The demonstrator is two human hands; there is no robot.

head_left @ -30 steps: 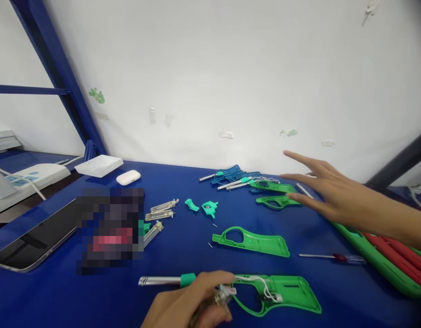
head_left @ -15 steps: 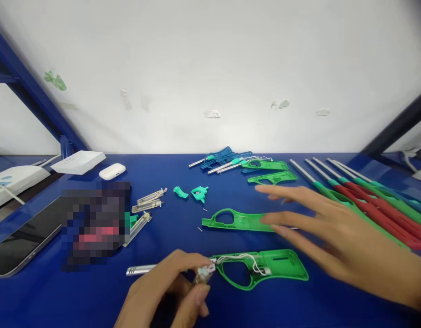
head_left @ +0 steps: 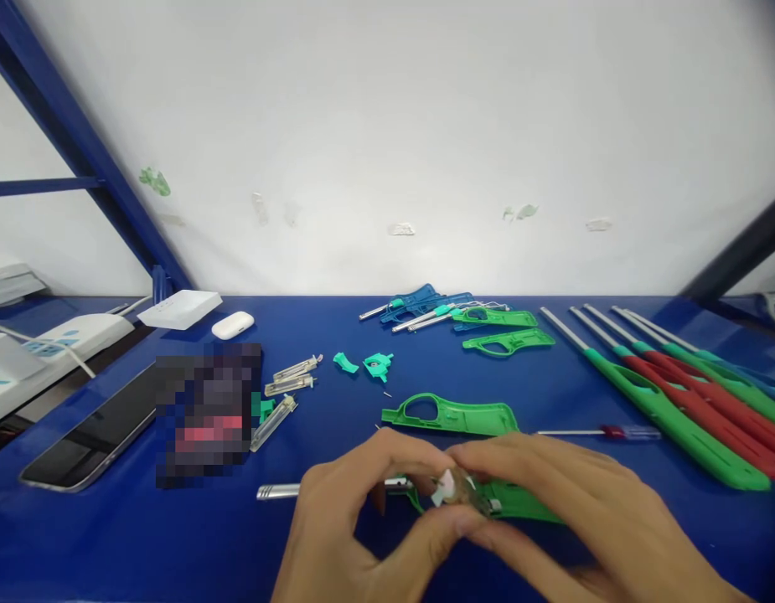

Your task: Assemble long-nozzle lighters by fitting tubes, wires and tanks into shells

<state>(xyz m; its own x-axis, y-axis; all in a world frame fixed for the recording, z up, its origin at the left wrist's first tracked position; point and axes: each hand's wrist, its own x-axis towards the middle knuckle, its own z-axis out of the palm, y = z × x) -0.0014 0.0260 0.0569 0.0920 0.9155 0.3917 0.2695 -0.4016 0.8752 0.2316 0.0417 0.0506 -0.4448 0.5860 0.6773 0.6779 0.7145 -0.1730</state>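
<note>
View: head
Left hand [head_left: 355,523]: pinching a small translucent part [head_left: 463,490] between thumb and forefinger
Right hand [head_left: 581,511]: fingertips gripping the same part from the other side
Translucent part: held above the nearest green shell half [head_left: 526,502] on the desk [head_left: 173,544]
Metal tube [head_left: 277,492]: jutting out left, behind the left hand
Screwdriver [head_left: 629,433]: lying beyond the right hand

Left hand [head_left: 337,519] arched, thumb and index pinching; right hand [head_left: 588,502] facing it, fingers bent inward, back of the hand up; and the fingertips of both crowd tightly together!
</note>
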